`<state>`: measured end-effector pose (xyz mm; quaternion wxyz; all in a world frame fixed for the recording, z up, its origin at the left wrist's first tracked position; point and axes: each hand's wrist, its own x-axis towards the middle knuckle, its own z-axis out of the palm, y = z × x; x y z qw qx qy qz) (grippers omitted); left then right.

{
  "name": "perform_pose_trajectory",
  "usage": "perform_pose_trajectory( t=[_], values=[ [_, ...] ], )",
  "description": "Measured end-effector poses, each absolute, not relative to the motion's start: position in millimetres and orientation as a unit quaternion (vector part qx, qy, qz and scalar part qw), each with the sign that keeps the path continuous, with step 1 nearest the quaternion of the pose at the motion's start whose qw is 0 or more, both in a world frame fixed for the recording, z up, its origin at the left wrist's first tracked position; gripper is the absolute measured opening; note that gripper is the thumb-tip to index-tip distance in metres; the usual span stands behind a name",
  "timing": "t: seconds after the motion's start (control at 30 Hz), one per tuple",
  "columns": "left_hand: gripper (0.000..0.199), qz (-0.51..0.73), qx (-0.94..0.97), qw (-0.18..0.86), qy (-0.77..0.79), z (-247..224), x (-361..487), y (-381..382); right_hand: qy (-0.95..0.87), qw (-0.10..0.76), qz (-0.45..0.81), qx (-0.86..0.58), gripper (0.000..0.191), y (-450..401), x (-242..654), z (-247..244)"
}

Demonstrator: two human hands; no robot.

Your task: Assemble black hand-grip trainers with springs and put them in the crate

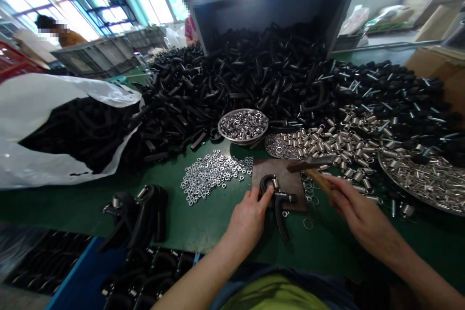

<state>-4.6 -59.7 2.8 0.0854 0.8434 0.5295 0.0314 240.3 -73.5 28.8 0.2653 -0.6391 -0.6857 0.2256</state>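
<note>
My left hand (250, 213) is closed on a black curved part (279, 213) with a metal spring (275, 183) at its top. The part lies partly on a flat brown metal plate (259, 169) on the green table. In my right hand (348, 203) is the wooden handle of a hammer (319, 179); its dark head is over the plate's right side. Thin metal rings (308, 224) lie just right of the plate. To its left spreads a heap of small nuts (207, 174).
A bowl of metal pieces (243, 127) stands behind the plate. Springs (337, 143) and a tray of pins (428, 179) lie right. Black parts spill from a tipped grey bin (269, 7). A white bag (22, 174) and stacked assemblies (145, 213) are left. People are beyond.
</note>
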Motion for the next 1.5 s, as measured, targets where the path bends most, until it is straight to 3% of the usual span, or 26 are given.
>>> perform_pose_trajectory(
  t=[0.17, 0.27, 0.4, 0.5, 0.7, 0.87, 0.97, 1.1, 1.23, 1.3, 1.5],
  values=[
    [0.058, 0.054, 0.843, 0.089, 0.528, 2.0, -6.0, -60.5, -0.702, 0.261, 0.303, -0.589, 0.036, -51.2, 211.4, 23.9],
    [0.054, 0.103, 0.832, 0.113, 0.533, -3.9, -9.4, -60.3, -0.596, 0.297, 0.398, -0.631, 0.040, -70.6, 225.4, 15.0],
    [0.026, 0.159, 0.790, 0.145, 0.574, -12.9, -11.8, -60.5, -0.382, 0.373, 0.476, -0.699, 0.054, -113.6, 239.8, 3.6],
    [0.014, 0.151, 0.785, 0.145, 0.583, -13.7, -11.6, -60.1, -0.377, 0.338, 0.491, -0.709, 0.053, -129.3, 230.4, 0.6],
    [0.013, 0.137, 0.787, 0.145, 0.584, -7.6, -11.5, -58.9, -0.640, 0.335, 0.300, -0.623, 0.039, -110.0, 198.8, 23.1],
    [0.012, 0.128, 0.783, 0.145, 0.592, -7.1, -9.9, -59.0, -0.752, 0.208, 0.198, -0.594, 0.037, -96.2, 194.6, 14.7],
    [0.017, 0.140, 0.778, 0.167, 0.589, -6.9, -12.5, -57.9, -0.758, 0.208, 0.167, -0.595, 0.037, -102.4, 207.4, 7.3],
    [0.043, 0.235, 0.737, 0.289, 0.564, -1.6, -19.7, -55.2, -0.742, 0.212, 0.057, -0.633, 0.040, -130.1, 244.7, -5.1],
    [0.043, 0.311, 0.517, 0.601, 0.524, 3.7, -16.7, -55.7, -0.733, 0.119, -0.072, -0.666, 0.044, -162.2, 291.9, -31.8],
    [0.047, 0.341, 0.375, 0.706, 0.495, 4.2, -8.8, -59.2, -0.735, 0.081, -0.111, -0.663, 0.044, -169.6, 308.7, -42.8],
    [0.049, 0.386, 0.179, 0.774, 0.469, 9.0, 19.3, -78.6, -0.760, 0.144, -0.100, -0.626, 0.034, -130.0, 298.5, -26.7]
  ],
)
